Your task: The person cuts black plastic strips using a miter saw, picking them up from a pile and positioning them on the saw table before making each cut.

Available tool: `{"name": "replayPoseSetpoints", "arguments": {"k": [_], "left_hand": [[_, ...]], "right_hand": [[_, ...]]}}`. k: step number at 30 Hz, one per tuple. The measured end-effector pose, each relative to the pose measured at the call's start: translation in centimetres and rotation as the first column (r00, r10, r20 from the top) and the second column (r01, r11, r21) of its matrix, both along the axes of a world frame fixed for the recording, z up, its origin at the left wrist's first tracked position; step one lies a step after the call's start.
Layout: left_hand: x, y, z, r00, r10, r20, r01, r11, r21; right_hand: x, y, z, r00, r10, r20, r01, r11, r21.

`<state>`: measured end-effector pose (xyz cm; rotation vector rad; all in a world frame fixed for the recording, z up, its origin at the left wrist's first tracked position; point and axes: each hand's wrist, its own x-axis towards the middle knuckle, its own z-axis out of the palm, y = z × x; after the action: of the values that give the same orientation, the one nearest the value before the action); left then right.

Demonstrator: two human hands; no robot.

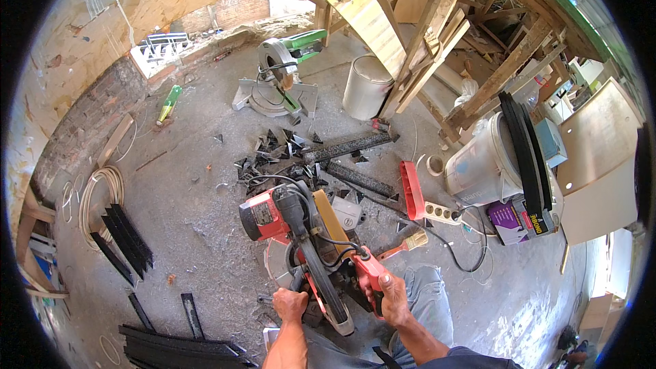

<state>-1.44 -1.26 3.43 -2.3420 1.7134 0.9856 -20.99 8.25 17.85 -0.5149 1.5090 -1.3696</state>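
A red miter saw (301, 232) on the concrete floor (198, 225) is being gripped.
Its handle is being clasped by the right hand (391, 297); the left hand (290, 304) is being closed on its base; a purple box (514, 222) is lying by a white bucket (482, 167).

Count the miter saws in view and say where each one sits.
2. A red miter saw sits on the floor under both hands, right hand on its handle. A green one stands farther back by the brick wall.

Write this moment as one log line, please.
right hand: grips red saw handle | left hand: on saw base | floor: black offcuts
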Motion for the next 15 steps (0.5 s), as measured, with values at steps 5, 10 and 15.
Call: {"name": "replayPoseSetpoints", "arguments": {"k": [5, 10, 15], "left_hand": [[-0.01, -0.03, 0.11, 1.000, 0.007, -0.028, -0.006, 0.999, 0.035], [0.41, 0.14, -0.79, 0.999, 0.001, -0.036, 0.000, 1.000, 0.030], [0.12, 0.00, -0.14, 0.999, 0.000, -0.039, 0.001, 1.000, 0.030]], "right_hand": [[-0.05, 0.06, -0.16, 1.000, 0.000, 0.013, 0.001, 1.000, -0.023], [0.07, -0.01, -0.11, 1.000, -0.008, 0.024, 0.008, 1.000, -0.024], [0.07, -0.06, 0.18, 1.000, -0.003, 0.005, 0.003, 1.000, -0.022]]}}
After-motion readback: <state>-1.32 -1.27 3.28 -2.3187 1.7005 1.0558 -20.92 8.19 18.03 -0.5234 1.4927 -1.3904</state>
